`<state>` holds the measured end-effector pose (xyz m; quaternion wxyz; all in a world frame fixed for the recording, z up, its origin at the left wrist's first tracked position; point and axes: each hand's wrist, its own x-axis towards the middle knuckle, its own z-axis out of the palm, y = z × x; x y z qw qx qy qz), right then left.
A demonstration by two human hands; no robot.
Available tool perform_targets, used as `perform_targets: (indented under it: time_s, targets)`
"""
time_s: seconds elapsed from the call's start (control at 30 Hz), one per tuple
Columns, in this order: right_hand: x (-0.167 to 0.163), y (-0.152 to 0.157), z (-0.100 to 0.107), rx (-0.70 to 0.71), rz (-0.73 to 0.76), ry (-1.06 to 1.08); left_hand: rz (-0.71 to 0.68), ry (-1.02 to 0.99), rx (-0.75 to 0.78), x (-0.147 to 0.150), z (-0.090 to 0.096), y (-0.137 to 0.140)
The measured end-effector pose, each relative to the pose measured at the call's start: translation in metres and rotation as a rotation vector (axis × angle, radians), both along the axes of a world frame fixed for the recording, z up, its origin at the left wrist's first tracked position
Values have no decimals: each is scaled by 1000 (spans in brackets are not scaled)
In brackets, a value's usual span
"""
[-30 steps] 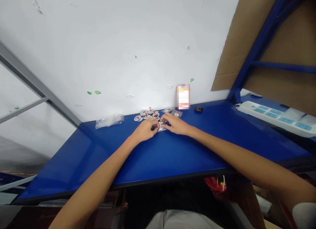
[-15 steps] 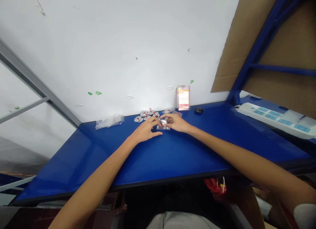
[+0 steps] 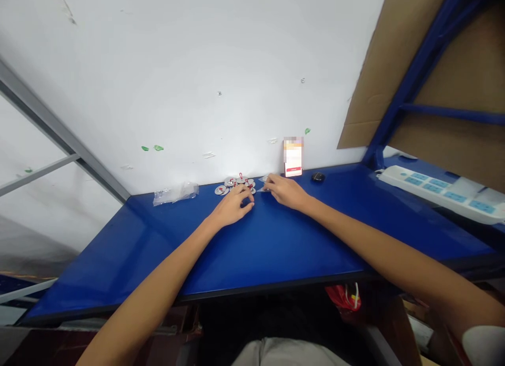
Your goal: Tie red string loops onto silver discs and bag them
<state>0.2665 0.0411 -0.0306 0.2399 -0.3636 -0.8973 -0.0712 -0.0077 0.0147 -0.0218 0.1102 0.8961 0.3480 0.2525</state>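
Note:
Several round silvery discs with red loops [image 3: 231, 182] lie in a pile against the wall at the back of the blue table. Just in front of the pile, my left hand [image 3: 232, 206] rests with curved fingers, the thumb apart and nothing visible in its grasp. To its right, my right hand [image 3: 289, 191] reaches to the back of the table. Its fingertips are closed at the edge of a small clear plastic bag [image 3: 265, 179]. The hand hides most of that bag and whatever lies under the fingers.
A crumpled clear plastic wrapper [image 3: 175, 193] lies at the back left. A phone with a lit screen [image 3: 293, 156] leans on the wall, with a small black case [image 3: 317, 176] beside it. A white power strip [image 3: 437, 190] runs along the right side of the blue table [image 3: 276, 250].
The shiny bagged disc between my hands is no longer visible there. My right hand has shifted back toward the clear bags; my left has drawn slightly left, beside the disc pile.

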Motion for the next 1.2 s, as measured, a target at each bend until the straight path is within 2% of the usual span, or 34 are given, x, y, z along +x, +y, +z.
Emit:
perform_targets:
  time_s: [0.1,0.3,0.5,0.67,0.77,0.9,1.03,1.2]
  targets:
    - [-7,-1,-1,-4,-34,-137,3,16,-22,0,-1,1]
    - [-6,-10,6,-55,-70,-156,33,29,5,-5,0,7]
    - [-4,-12,6,-104,-37,-15,176,49,57,-15,8,12]
    - [-3,-14,12,-63,72,39,255,46,85,-22,6,18]
    - [-6,-16,13,-69,131,-38,234,54,102,-20,1,18]
    - [-12,-15,8,-92,102,-110,119,80,211,-14,-6,17]
    - [-16,-13,6,-50,77,-83,77,132,274,-10,-13,28]
    - [-20,-16,5,-70,106,22,77,151,251,-8,-20,37]
